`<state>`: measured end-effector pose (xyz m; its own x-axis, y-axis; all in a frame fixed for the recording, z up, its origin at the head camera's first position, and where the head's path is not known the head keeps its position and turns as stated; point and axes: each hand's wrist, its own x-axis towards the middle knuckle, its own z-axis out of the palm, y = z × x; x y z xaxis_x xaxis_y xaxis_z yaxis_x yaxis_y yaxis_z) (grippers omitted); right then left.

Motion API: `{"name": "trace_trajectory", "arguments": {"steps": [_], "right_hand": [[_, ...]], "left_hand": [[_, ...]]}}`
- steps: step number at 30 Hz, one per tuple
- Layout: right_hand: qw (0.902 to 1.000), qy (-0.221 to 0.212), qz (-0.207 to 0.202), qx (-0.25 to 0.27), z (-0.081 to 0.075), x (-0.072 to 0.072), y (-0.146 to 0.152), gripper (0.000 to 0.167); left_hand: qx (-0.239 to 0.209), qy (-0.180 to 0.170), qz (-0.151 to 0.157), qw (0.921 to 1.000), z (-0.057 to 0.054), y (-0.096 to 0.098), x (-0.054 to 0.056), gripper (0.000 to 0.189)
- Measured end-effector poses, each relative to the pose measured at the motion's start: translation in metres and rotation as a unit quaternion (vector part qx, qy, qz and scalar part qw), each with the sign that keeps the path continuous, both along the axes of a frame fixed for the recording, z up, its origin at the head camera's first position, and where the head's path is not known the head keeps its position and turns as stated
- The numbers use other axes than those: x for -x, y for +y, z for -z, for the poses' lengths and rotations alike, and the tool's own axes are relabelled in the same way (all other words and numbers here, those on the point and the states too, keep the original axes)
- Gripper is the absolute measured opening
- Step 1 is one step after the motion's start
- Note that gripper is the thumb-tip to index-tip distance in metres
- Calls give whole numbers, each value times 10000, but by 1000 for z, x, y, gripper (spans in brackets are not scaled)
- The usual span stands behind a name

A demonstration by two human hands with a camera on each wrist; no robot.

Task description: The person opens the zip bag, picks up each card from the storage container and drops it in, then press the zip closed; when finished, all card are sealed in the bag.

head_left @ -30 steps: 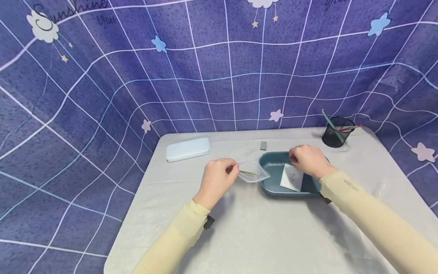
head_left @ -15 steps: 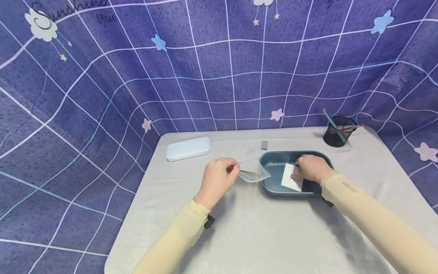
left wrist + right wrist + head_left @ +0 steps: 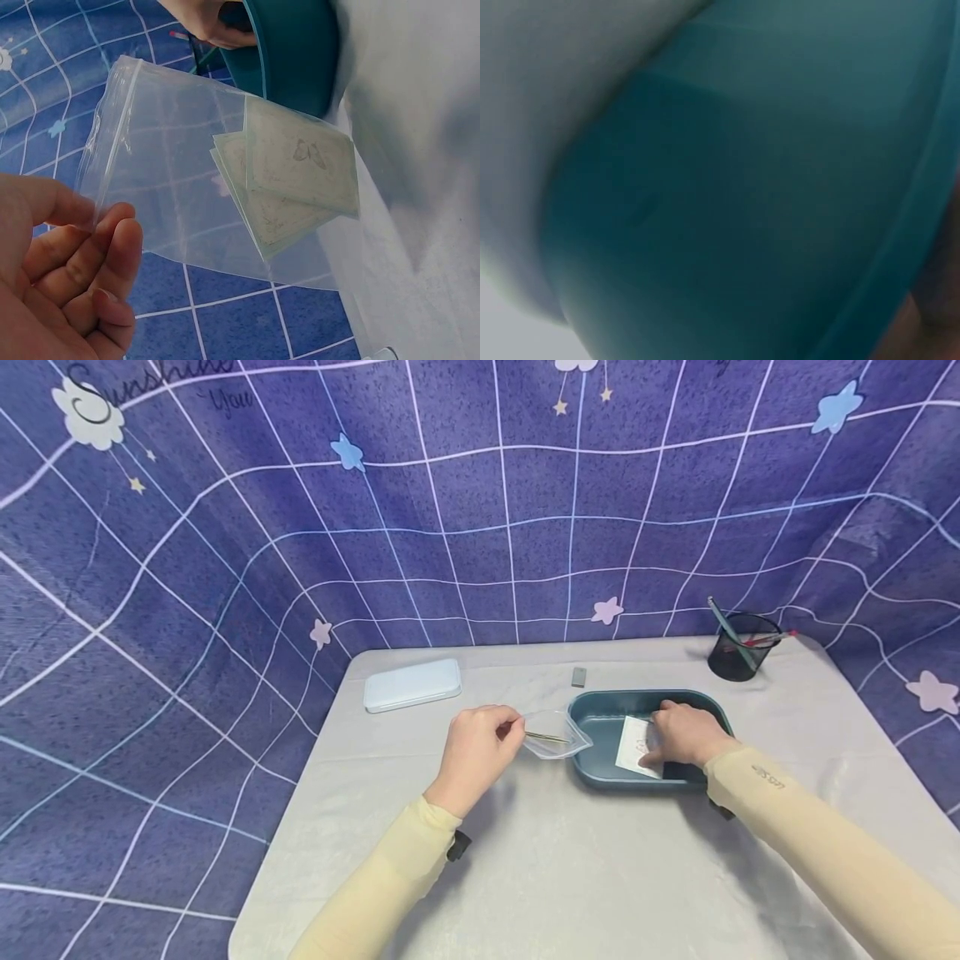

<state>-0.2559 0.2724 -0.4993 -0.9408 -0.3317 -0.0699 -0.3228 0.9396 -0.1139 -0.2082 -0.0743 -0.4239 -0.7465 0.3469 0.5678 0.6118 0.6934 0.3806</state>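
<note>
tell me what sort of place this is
Probably an indoor desk or worktable, though the room beyond is hidden: a pale table stands before a purple grid-patterned backdrop, with a mesh pen cup at its far right.

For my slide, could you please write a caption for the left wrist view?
Left hand pinches a clear bag of cards, one with a butterfly print; right hand in a tray behind.
</note>
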Motion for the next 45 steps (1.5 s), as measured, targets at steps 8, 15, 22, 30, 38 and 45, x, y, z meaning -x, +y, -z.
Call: {"name": "trace_trajectory", "arguments": {"steps": [8, 15, 22, 30, 38, 45], "right_hand": [[9995, 279, -102, 56, 4, 0, 0, 83], [9990, 415, -112, 107, 9, 0, 0, 86], [9986, 478, -112, 203, 7, -2, -5, 86], [9949, 929, -268, 302, 3, -3, -3, 71], [9881, 1398, -395, 506, -6, -6, 1, 42], [9777, 1777, -516, 989, -20, -8, 3, 18]], "left_hand": [[25, 40, -5, 10000, -1, 0, 1, 12], [44, 38, -18, 10000, 0, -1, 1, 13], [37, -51, -27, 10000, 0, -2, 1, 12], [22, -1, -40, 10000, 1, -3, 0, 11], [-36, -74, -33, 10000, 1, -3, 0, 12], [-13, -58, -58, 10000, -1, -4, 0, 12]]}}
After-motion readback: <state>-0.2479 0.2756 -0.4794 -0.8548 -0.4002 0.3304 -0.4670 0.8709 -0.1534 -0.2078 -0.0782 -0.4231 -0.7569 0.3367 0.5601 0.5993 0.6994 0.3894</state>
